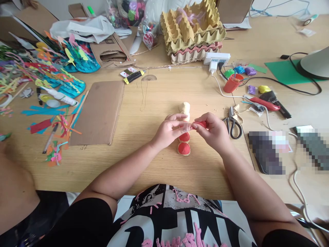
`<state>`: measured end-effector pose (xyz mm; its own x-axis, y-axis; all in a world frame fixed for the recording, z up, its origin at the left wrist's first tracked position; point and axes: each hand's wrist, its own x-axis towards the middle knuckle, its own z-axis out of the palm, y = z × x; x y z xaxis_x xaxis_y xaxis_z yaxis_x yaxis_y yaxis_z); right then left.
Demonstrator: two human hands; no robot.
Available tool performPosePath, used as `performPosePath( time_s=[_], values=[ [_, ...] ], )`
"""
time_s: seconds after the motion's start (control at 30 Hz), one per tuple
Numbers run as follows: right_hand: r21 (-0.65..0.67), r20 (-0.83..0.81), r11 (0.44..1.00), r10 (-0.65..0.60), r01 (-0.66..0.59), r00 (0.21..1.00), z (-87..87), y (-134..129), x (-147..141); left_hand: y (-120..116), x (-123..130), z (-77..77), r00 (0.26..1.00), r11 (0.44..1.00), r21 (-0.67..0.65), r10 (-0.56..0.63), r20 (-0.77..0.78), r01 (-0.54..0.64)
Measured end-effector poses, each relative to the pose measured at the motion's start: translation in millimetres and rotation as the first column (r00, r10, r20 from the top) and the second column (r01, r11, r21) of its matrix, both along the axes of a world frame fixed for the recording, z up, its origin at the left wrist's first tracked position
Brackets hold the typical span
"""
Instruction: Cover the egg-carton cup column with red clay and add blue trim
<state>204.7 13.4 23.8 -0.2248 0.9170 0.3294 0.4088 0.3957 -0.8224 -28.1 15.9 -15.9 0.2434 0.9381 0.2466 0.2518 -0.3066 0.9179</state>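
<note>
A short row of egg-carton cups (184, 107) lies on the table beneath my hands. Its far cups are pale and bare, and the nearer cups are covered in red clay (184, 148); the middle is partly hidden. My right hand (212, 132) pinches a lump of red clay (199, 124) between thumb and fingers. Beside it, my left hand (171, 129) has thumb and forefinger closed on a thin, see-through piece that looks like a plastic wrapper (185, 128). The fingertips of both hands meet just above the row.
Scissors (233, 124) lie right of my right hand. A cardboard sheet (97, 113) and paper scraps are at left. Stacked egg trays (192, 37) and a power strip (217, 58) stand behind, with a red cup (232, 84) and cables at right. Another person's arm (15, 185) is at left.
</note>
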Motion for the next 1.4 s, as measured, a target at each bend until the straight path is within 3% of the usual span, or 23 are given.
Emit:
performPosePath(
  time_s=[0.27, 0.5, 0.63, 0.8, 0.93, 1.03, 1.23, 1.3, 1.4],
  values=[
    [0.192, 0.242, 0.98, -0.107, 0.06, 0.964, -3.7, -6.9, -4.4, -5.7, 4.1, 4.6, 1.0, 1.0, -0.002, -0.01, -0.015, 0.01],
    [0.056, 0.084, 0.996, -0.076, 0.071, 0.994, -3.4, -8.3, -7.5, -3.4, 5.4, 2.6, 0.982, 0.975, -0.189, -0.084, 0.169, 0.116],
    [0.064, 0.085, 0.994, -0.094, 0.089, 0.992, -3.1, -9.7, -7.4, -2.5, 4.6, 2.3, 0.987, 0.987, -0.111, -0.101, 0.128, 0.116],
    [0.248, 0.364, 0.964, -0.184, 0.095, 0.913, 0.6, -14.7, -7.1, -7.9, 5.5, 8.9, 0.998, 0.997, 0.062, -0.04, -0.051, 0.043],
    [0.332, 0.424, 0.94, -0.222, 0.077, 0.878, 4.7, -18.5, -11.0, -13.6, 7.9, 12.6, 0.995, 0.994, 0.112, 0.005, -0.103, 0.006],
    [0.295, 0.355, 0.951, -0.195, 0.088, 0.914, 5.8, -21.3, -13.8, -13.7, 8.3, 11.9, 0.996, 0.995, 0.098, 0.005, -0.093, 0.004],
    [0.085, -0.008, 0.992, -0.096, 0.097, 0.995, 4.9, -24.1, -15.9, -11.5, 8.3, 12.6, 0.992, 0.992, -0.109, -0.055, 0.118, 0.068],
    [0.072, -0.088, 0.996, -0.038, 0.045, 0.995, 6.3, -22.0, -13.7, -12.5, 9.2, 15.3, 0.982, 0.988, -0.144, -0.031, 0.188, 0.059],
    [0.092, -0.112, 0.987, 0.144, -0.134, 0.983, 9.0, -15.9, -7.8, -12.8, 11.0, 18.5, 0.946, 0.97, -0.242, 0.044, 0.321, 0.037]
  ],
)
